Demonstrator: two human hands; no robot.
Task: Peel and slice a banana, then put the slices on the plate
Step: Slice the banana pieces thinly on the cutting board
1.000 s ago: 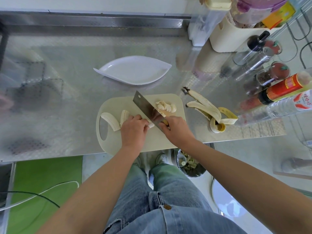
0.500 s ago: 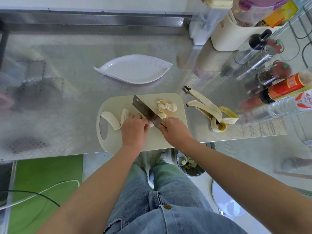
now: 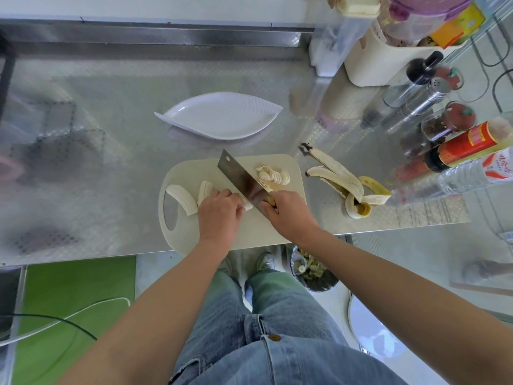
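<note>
On the cream cutting board my left hand holds down a peeled banana piece with curled fingers. My right hand grips the handle of a cleaver, whose blade stands on the board right beside my left fingers. A pile of banana slices lies just right of the blade. Another peeled banana piece lies at the board's left. The white leaf-shaped plate sits behind the board with nothing on it.
The banana peel lies on the steel counter right of the board. Bottles, spice jars and a cream container crowd the right back corner. A bin with scraps stands on the floor under the counter edge.
The cleaver has come down and shifted slightly left against my left fingers. Both hands stay on the board, and the slice pile sits where it was.
</note>
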